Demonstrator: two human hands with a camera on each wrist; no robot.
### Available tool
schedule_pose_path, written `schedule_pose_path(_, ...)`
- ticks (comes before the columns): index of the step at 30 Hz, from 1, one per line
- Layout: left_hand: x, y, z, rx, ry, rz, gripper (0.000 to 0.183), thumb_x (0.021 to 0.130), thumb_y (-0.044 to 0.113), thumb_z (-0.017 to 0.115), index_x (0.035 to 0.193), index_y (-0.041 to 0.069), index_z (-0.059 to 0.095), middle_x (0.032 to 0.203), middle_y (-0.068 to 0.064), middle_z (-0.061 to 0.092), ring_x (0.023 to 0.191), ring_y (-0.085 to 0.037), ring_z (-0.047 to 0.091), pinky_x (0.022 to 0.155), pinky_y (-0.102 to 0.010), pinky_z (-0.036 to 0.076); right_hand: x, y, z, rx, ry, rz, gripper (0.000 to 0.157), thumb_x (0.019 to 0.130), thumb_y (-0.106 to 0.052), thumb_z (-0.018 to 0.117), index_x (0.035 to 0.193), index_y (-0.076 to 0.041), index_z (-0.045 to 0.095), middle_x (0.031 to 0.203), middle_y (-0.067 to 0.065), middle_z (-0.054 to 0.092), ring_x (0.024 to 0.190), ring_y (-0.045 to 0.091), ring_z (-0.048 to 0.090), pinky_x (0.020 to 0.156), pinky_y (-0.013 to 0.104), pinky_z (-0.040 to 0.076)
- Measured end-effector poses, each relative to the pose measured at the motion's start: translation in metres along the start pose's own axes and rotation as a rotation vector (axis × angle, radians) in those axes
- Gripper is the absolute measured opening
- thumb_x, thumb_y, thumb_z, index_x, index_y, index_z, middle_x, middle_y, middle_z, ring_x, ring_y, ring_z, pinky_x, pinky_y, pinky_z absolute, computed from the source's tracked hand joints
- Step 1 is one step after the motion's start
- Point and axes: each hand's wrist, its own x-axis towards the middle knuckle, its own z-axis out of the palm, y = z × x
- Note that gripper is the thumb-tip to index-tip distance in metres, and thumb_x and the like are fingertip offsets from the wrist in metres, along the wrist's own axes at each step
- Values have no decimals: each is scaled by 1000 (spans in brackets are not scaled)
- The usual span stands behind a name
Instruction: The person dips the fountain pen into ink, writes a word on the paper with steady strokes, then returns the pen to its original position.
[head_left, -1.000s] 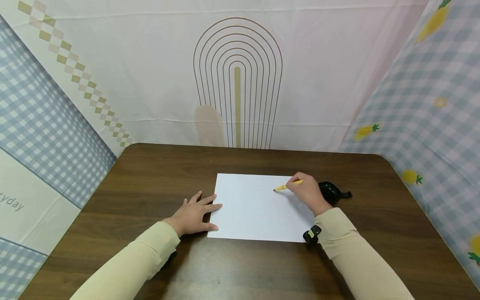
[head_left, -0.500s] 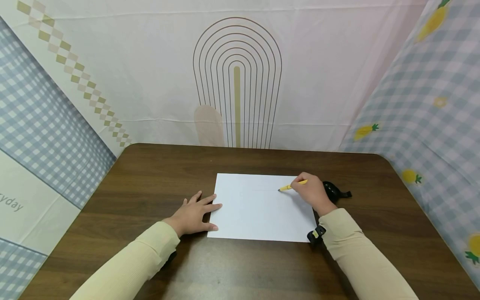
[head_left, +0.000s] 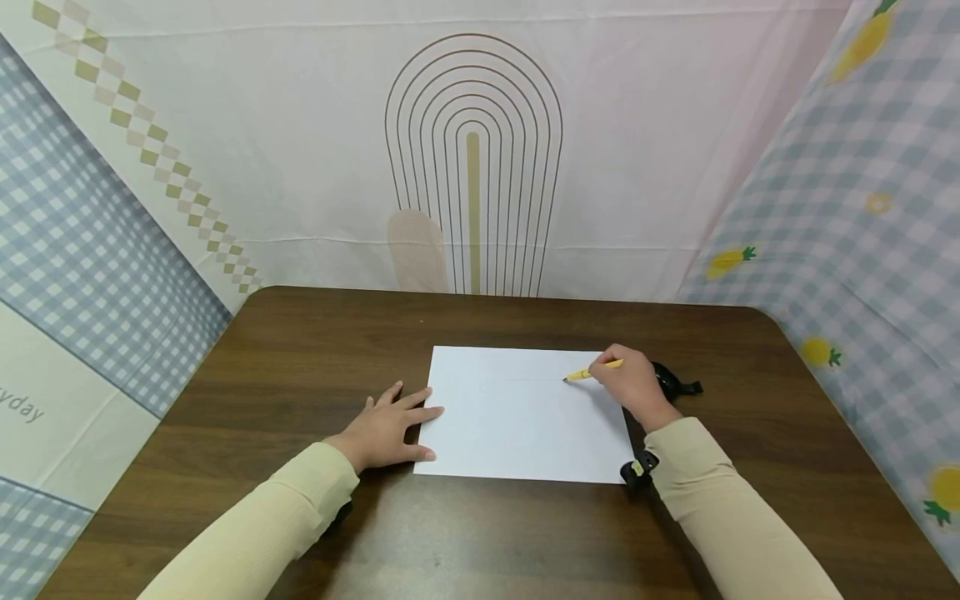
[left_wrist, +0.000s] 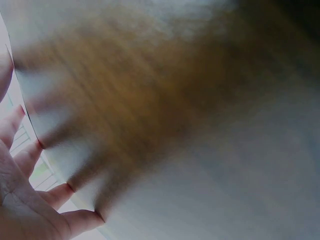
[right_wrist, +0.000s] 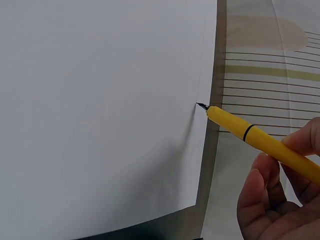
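Note:
A white sheet of paper (head_left: 517,425) lies on the brown table. My right hand (head_left: 632,383) pinches a yellow fountain pen (right_wrist: 265,141), its dark nib on the paper near the far edge. A thin faint line (right_wrist: 201,70) runs across the sheet up to the nib. My left hand (head_left: 386,429) rests with spread fingers at the paper's left edge, the thumb and two fingertips overlapping it. In the left wrist view the fingertips (left_wrist: 92,216) touch the surface and cast dark reflections.
Behind my right hand sits a shiny black object (head_left: 667,382) with a short tail, partly hidden by the hand. The wooden table (head_left: 337,333) ends at a white patterned cloth (head_left: 315,150), with blue checked cloth (head_left: 862,275) on both sides.
My right hand has moved a little to the right with the pen, its nib staying at the paper, and the faint line reaches further right. The left hand keeps its place.

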Motion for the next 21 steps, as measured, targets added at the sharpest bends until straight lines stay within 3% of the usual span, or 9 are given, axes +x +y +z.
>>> schedule_pose_path(21, 1, 1, 0, -2, -4, -2, 68, 84, 50, 69, 144, 27, 48, 158, -3, 28, 145, -45, 12, 103, -75, 16, 0, 6, -2, 33, 16, 3, 18, 89, -17, 57, 97, -3, 64, 101, 16, 62, 84, 26, 52, 67, 31, 42)
